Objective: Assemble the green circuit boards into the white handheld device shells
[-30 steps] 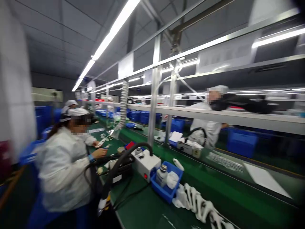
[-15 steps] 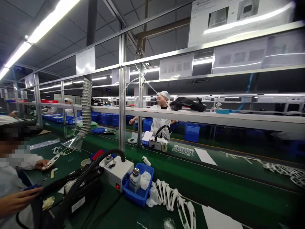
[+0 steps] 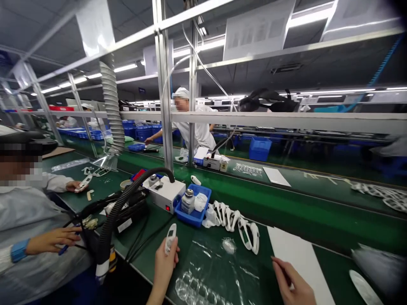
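My left hand (image 3: 165, 264) rises from the bottom edge and holds a small white plastic shell piece (image 3: 171, 238) upright over the green bench. My right hand (image 3: 294, 284) sits at the lower right with its fingers pinched on a thin dark stick-like tool (image 3: 280, 267), beside a white sheet (image 3: 299, 258). Between the hands lies a clear plastic bag (image 3: 213, 271) over a clear blister tray. A row of white shell pieces (image 3: 235, 220) lies just beyond it.
A blue bin (image 3: 203, 209) holds a small bottle and wipes. A white box unit (image 3: 165, 195) with a black hose (image 3: 117, 212) stands left of it. A co-worker's hands (image 3: 52, 241) are busy at the left. Another person (image 3: 190, 123) stands across the green conveyor (image 3: 286, 203).
The view swung right and tilted down toward the bench. Both my hands came into view at the bottom, the left one with a white piece.
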{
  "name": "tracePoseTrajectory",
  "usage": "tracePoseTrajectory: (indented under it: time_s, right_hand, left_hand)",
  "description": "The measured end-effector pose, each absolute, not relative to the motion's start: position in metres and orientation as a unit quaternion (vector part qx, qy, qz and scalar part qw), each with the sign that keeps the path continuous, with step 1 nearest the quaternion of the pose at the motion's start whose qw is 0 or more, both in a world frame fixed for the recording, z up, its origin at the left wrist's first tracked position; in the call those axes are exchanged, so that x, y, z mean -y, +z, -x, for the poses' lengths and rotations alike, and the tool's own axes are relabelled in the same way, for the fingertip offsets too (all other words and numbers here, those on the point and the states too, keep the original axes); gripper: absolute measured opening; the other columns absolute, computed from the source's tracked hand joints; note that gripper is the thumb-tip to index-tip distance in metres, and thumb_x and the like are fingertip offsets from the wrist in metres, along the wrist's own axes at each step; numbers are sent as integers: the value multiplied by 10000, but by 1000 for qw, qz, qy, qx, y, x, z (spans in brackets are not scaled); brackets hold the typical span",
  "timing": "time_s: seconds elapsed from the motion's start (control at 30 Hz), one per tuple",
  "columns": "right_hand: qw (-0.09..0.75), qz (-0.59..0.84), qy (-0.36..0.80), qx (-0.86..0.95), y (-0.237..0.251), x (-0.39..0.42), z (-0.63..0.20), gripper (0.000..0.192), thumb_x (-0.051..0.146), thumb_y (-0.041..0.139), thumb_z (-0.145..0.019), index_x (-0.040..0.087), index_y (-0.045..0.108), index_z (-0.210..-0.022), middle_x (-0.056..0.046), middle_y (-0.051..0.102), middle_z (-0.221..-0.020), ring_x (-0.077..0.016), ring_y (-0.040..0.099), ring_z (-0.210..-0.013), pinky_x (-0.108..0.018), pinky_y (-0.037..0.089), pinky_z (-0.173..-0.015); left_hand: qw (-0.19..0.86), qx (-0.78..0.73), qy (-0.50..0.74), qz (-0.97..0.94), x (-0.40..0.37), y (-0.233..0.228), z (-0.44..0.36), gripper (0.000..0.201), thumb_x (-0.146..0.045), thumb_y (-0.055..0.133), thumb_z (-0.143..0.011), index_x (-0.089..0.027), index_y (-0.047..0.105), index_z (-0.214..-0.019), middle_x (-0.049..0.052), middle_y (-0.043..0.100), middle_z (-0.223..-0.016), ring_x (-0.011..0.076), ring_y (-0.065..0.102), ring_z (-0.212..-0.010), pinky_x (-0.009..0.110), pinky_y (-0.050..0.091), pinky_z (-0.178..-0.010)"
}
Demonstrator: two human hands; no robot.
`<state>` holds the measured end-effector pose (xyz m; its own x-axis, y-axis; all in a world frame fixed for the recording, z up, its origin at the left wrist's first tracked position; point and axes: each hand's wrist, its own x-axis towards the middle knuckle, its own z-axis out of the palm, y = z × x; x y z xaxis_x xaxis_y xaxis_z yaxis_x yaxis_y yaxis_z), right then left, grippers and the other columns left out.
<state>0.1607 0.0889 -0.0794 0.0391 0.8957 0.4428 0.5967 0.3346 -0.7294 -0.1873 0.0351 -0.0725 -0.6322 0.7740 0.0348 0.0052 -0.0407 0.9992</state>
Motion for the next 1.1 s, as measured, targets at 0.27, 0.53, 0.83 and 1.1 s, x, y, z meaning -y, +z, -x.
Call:
tracePoseTrajectory:
  time_s: [0.27, 0.53, 0.83, 1.1]
  right_hand:
    - [413, 512, 265, 705, -52, -61, -126, 291, 461, 478, -891, 209, 613, -835, -56, 633, -801, -190, 605, -723, -273, 499, -628]
    - [368, 537, 300, 697, -36, -52, -123, 308, 450, 460, -896, 197, 611, -805, -40, 611, -763, -188, 563, -698, -296, 457, -646]
    - [419, 406, 463, 667, -3, -28, -60, 308, 474, 523, -867, 208, 663, -932, -55, 621, -957, -188, 592, -816, -251, 479, -681]
    - [401, 585, 257, 656, -33, -68, -150, 449, 500, 316, -926, 174, 615, -849, -60, 667, -769, -196, 620, -719, -263, 484, -635]
  left_hand:
    - [321, -608, 654, -316, -31, -71, 188, 397, -564, 664, -701, -178, 568, -713, -61, 521, -472, 75, 386, -344, 179, 283, -331]
    - [350, -598, 650, -313, -29, -71, 195, 387, -539, 677, -701, -175, 546, -697, -58, 507, -437, 72, 398, -360, 168, 306, -337]
    - [508, -550, 543, -381, -18, -36, 86, 669, -554, 709, -617, -242, 480, -1163, -56, 576, -464, 83, 363, -244, 172, 193, -255]
    - [493, -522, 536, -444, -16, -58, 40, 799, -471, 688, -638, -187, 364, -1311, 139, 674, -1059, 242, 657, -879, 275, 531, -663]
